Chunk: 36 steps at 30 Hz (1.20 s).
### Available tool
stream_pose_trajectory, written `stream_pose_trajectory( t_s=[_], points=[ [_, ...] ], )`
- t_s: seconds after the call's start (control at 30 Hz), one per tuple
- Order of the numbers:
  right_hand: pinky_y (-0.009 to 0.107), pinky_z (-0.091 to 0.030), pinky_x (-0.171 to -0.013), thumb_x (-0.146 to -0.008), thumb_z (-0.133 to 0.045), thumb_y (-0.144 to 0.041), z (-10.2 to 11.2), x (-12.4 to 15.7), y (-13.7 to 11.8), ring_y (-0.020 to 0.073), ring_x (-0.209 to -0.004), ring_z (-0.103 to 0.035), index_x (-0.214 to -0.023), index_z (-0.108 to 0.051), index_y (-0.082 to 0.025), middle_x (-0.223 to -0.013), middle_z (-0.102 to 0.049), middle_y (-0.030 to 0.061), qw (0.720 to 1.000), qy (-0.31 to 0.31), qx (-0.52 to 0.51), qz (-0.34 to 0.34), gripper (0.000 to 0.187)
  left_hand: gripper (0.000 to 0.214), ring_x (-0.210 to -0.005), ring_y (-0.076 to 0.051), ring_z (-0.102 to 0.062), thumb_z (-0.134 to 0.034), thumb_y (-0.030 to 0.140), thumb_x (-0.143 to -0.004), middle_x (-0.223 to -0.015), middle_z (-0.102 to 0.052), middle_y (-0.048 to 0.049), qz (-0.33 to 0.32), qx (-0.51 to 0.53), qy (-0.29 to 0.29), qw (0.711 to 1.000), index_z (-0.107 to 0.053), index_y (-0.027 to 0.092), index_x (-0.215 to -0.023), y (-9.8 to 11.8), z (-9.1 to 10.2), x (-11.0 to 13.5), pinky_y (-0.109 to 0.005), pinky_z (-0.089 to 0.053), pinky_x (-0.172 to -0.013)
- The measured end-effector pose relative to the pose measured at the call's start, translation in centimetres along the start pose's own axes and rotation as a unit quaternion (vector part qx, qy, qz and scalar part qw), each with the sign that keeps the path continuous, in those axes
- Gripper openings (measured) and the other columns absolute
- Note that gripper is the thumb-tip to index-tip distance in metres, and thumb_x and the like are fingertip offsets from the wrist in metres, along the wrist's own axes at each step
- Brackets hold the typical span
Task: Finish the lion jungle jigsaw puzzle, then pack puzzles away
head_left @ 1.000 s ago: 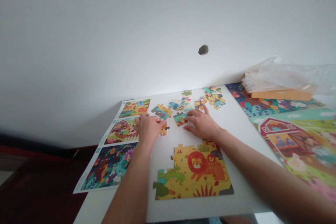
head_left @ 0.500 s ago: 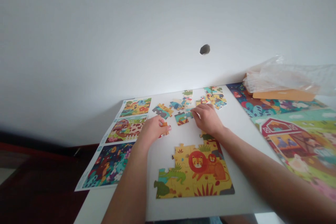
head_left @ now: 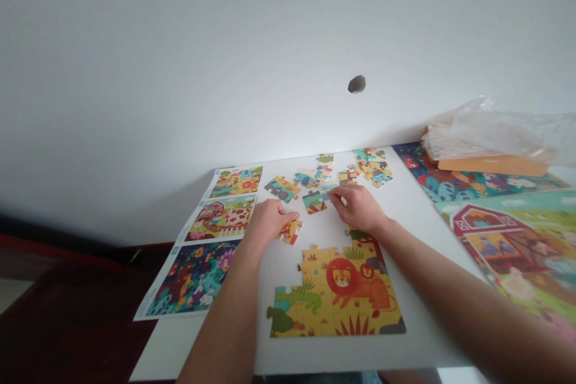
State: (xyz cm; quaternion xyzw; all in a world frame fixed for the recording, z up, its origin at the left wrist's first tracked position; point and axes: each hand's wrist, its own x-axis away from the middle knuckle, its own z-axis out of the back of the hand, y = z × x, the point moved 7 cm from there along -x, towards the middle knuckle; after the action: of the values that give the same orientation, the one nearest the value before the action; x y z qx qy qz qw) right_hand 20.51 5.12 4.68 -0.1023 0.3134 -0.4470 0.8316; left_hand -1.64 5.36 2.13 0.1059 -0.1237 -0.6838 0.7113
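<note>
My left hand (head_left: 266,221) is closed at the edge of an orange and yellow puzzle piece (head_left: 293,233), which shows below the thumb. Farther right, my right hand (head_left: 357,205) pinches at a light-blue puzzle piece (head_left: 330,188), partly covered by the fingertips. Beside it lies a green and teal piece (head_left: 314,202). Nearer to me is a partly joined jigsaw (head_left: 344,291) with a lion, a cub and a crocodile on yellow ground. Its right edge runs up under my right wrist.
Loose pieces lie behind my hands, among them a grey and yellow pair (head_left: 282,188) and a cluster (head_left: 375,169) by the wall. A printed picture sheet (head_left: 180,247) lies left. Finished-looking puzzles (head_left: 517,240) and an orange box (head_left: 495,163) under clear plastic (head_left: 481,132) are right.
My left hand has turned and lowered the orange piece, so more of its face shows beneath the thumb. My right hand stays almost in place. The whole view has shifted slightly.
</note>
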Motion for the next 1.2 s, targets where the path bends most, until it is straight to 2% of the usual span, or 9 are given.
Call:
stream_pose_trajectory(
  t_s=[0.23, 0.37, 0.47, 0.67, 0.83, 0.93, 1.03, 1.1, 1.2],
  points=[
    [0.025, -0.044, -0.067, -0.083, -0.058, -0.025, -1.0, 1.0, -3.0, 0.0146, -0.064, -0.063, -0.088, -0.075, -0.022, -0.070, -0.071, 0.0010, 0.982, -0.161, -0.037, 0.087, 0.018, 0.027, -0.063, -0.017, -0.059, -0.072, 0.044, -0.072, -0.064, -0.065, 0.0001, 0.013, 0.044, 0.034, 0.998, -0.059, 0.021, -0.065, -0.2, -0.3, -0.4, -0.026, -0.036, -0.059],
    [0.025, -0.045, -0.065, -0.079, -0.063, -0.026, -1.4, 1.6, -3.9, 0.0151, -0.063, -0.064, -0.105, -0.076, -0.026, -0.067, -0.071, -0.0006, 0.969, -0.215, -0.051, 0.114, 0.029, 0.028, -0.064, -0.017, -0.059, -0.068, 0.046, -0.074, -0.066, -0.066, -0.0011, 0.016, 0.037, 0.028, 0.999, -0.060, 0.021, -0.062, -0.4, -0.4, -0.5, -0.026, -0.036, -0.060],
    [0.024, -0.043, -0.059, -0.076, -0.065, -0.024, -1.8, 2.0, -4.2, 0.0144, -0.060, -0.063, -0.105, -0.077, -0.030, -0.064, -0.070, -0.0022, 0.960, -0.250, -0.053, 0.112, 0.032, 0.033, -0.061, -0.017, -0.056, -0.064, 0.047, -0.076, -0.060, -0.062, -0.0007, 0.006, 0.025, 0.024, 0.999, -0.058, 0.021, -0.057, -0.4, -0.4, -0.5, -0.027, -0.033, -0.058],
    [0.022, -0.041, -0.057, -0.076, -0.063, -0.022, -1.7, 2.0, -4.4, 0.0122, -0.059, -0.062, -0.093, -0.079, -0.027, -0.065, -0.071, -0.0019, 0.956, -0.262, -0.074, 0.112, 0.024, 0.036, -0.056, -0.015, -0.051, -0.061, 0.046, -0.078, -0.056, -0.058, -0.0010, 0.004, 0.006, 0.023, 1.000, -0.057, 0.020, -0.053, -0.4, -0.3, -0.5, -0.028, -0.029, -0.056],
    [0.022, -0.041, -0.057, -0.077, -0.064, -0.026, -2.2, 2.3, -4.4, 0.0124, -0.060, -0.062, -0.101, -0.078, -0.026, -0.065, -0.070, -0.0015, 0.946, -0.288, -0.079, 0.123, 0.028, 0.038, -0.057, -0.017, -0.052, -0.056, 0.045, -0.081, -0.056, -0.059, -0.0030, 0.010, -0.028, 0.013, 0.999, -0.057, 0.020, -0.052, -0.7, -0.3, -0.5, -0.028, -0.027, -0.056],
    [0.022, -0.040, -0.057, -0.078, -0.064, -0.027, -2.4, 2.3, -4.5, 0.0126, -0.061, -0.062, -0.099, -0.078, -0.025, -0.067, -0.070, -0.0010, 0.943, -0.299, -0.078, 0.126, 0.026, 0.037, -0.058, -0.018, -0.054, -0.056, 0.040, -0.081, -0.055, -0.059, -0.0037, 0.019, -0.044, 0.028, 0.998, -0.054, 0.020, -0.049, -0.9, 0.0, -0.5, -0.028, -0.027, -0.056],
    [0.024, -0.042, -0.063, -0.081, -0.059, -0.028, -1.8, 1.4, -3.3, 0.0146, -0.066, -0.064, -0.093, -0.077, -0.024, -0.072, -0.072, 0.0007, 0.967, -0.242, -0.021, 0.082, 0.021, 0.027, -0.061, -0.018, -0.056, -0.059, 0.039, -0.080, -0.061, -0.062, -0.0022, 0.008, -0.006, 0.059, 0.998, -0.060, 0.021, -0.059, -0.4, 0.5, -0.4, -0.027, -0.032, -0.059],
    [0.027, -0.042, -0.067, -0.086, -0.053, -0.029, -0.7, 0.5, -1.3, 0.0174, -0.072, -0.065, -0.092, -0.075, -0.024, -0.078, -0.073, 0.0029, 0.984, -0.168, 0.056, -0.002, 0.023, 0.017, -0.065, -0.017, -0.058, -0.063, 0.037, -0.080, -0.068, -0.063, -0.0005, -0.053, 0.045, 0.071, 0.995, -0.066, 0.022, -0.076, 0.8, 0.6, -0.1, -0.026, -0.038, -0.063],
    [0.030, -0.042, -0.067, -0.086, -0.053, -0.031, 0.8, 0.2, 2.5, 0.0221, -0.081, -0.066, -0.100, -0.071, -0.024, -0.090, -0.074, 0.0059, 0.971, -0.104, 0.150, -0.153, 0.024, 0.017, -0.077, -0.016, -0.061, -0.067, 0.031, -0.079, -0.084, -0.063, -0.0006, -0.170, 0.101, 0.058, 0.979, -0.068, 0.022, -0.094, 2.9, 0.4, 0.6, -0.025, -0.043, -0.074]
  ],
)
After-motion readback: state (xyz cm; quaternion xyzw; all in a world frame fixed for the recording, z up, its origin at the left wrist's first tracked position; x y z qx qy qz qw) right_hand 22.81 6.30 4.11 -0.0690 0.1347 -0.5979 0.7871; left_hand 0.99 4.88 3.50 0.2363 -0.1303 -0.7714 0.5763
